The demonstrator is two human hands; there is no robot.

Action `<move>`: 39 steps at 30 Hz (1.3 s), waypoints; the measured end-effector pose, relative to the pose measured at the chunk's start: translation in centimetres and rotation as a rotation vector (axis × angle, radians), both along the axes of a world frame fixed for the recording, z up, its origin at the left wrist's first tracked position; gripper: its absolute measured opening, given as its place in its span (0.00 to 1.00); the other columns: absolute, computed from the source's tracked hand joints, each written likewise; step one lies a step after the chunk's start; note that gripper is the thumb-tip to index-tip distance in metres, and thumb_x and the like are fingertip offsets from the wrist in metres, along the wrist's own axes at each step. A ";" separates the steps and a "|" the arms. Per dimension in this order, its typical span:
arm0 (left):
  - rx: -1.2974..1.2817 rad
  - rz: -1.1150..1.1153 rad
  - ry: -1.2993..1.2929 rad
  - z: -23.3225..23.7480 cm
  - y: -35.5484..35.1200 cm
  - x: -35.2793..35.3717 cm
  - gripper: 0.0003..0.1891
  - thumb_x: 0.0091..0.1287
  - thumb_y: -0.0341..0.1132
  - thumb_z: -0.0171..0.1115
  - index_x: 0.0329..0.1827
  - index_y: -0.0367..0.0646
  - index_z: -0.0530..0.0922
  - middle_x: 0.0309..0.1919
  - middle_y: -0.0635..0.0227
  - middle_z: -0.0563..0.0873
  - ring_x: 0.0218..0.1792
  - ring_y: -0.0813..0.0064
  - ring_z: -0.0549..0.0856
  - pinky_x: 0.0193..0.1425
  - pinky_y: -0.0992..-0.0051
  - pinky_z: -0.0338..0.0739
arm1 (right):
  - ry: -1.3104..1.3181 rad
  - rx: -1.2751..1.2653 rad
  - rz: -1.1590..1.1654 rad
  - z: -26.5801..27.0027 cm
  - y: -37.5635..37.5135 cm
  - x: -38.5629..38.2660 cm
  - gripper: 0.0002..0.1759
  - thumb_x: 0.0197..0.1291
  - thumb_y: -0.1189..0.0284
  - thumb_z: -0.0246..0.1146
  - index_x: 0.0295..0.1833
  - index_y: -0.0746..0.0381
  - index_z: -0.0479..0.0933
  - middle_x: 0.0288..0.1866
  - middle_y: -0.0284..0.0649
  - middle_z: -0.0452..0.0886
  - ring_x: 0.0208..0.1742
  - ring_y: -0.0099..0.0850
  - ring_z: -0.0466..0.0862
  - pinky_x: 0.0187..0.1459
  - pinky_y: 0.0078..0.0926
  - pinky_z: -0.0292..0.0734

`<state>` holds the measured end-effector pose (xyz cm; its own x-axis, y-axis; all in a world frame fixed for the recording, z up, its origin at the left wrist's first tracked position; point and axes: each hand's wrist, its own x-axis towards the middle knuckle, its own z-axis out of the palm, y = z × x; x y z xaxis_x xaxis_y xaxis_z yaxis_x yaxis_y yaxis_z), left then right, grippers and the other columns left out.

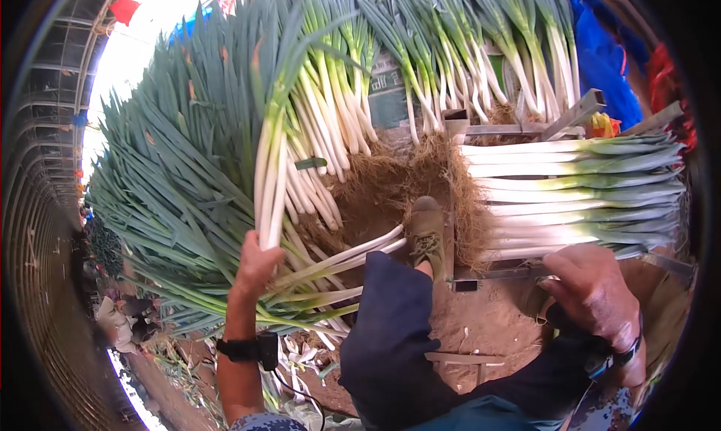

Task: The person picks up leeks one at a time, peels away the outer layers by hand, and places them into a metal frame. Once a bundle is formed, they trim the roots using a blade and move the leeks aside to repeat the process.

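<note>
My left hand [259, 264] is closed round the lower white stems of a few long green onions [271, 179], held upright with their leaves at the top. Behind and left of it lies a big heap of green onions [188, 145]. Several loose ones stick out by my knee. My right hand [589, 284] is curled with its knuckles up, at the near edge of a metal frame [518, 275]. What its fingers hold, if anything, is hidden. In that frame a row of green onions [556, 198] lies flat, roots left and leaves right.
More green onions [435, 48] lean along the back, roots toward me. Matted roots [469, 205] hang over the frame's left side. My shoe [426, 224] stands on bare soil beside it. Blue sheeting [608, 63] hangs at the back right; a metal-ribbed wall [41, 198] curves along the left.
</note>
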<state>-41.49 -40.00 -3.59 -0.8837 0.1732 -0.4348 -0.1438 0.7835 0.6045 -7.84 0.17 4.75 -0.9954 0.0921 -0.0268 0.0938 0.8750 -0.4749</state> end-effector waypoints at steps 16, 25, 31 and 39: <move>-0.327 -0.043 0.234 -6.2 -11.5 20.3 0.27 0.51 0.36 0.67 0.55 0.36 0.72 0.43 0.40 0.85 0.45 0.40 0.86 0.52 0.51 0.80 | 0.318 -0.091 0.322 3.3 -10.8 -0.3 0.09 0.59 0.73 0.67 0.43 0.62 0.76 0.31 0.44 0.79 0.34 0.48 0.82 0.35 0.44 0.77; -0.121 0.104 0.165 -20.4 -15.9 23.4 0.20 0.61 0.42 0.69 0.49 0.38 0.76 0.47 0.45 0.85 0.49 0.38 0.84 0.53 0.49 0.79 | 0.178 0.008 0.396 4.6 -13.4 -1.7 0.10 0.57 0.72 0.68 0.44 0.62 0.78 0.32 0.44 0.81 0.35 0.48 0.83 0.37 0.44 0.78; -0.450 -0.180 0.720 -13.9 -13.4 20.5 0.17 0.65 0.38 0.64 0.54 0.41 0.78 0.49 0.49 0.83 0.51 0.42 0.83 0.53 0.52 0.79 | 0.013 0.030 0.323 1.7 -12.1 -0.7 0.11 0.56 0.72 0.70 0.43 0.62 0.78 0.32 0.44 0.80 0.36 0.47 0.83 0.37 0.43 0.78; -0.303 -0.159 0.022 -18.1 -15.8 10.0 0.23 0.68 0.41 0.60 0.62 0.39 0.77 0.52 0.43 0.83 0.53 0.42 0.82 0.57 0.52 0.76 | -0.013 0.039 0.322 -1.1 -11.3 0.0 0.09 0.60 0.71 0.67 0.40 0.62 0.75 0.30 0.44 0.78 0.36 0.47 0.83 0.36 0.44 0.77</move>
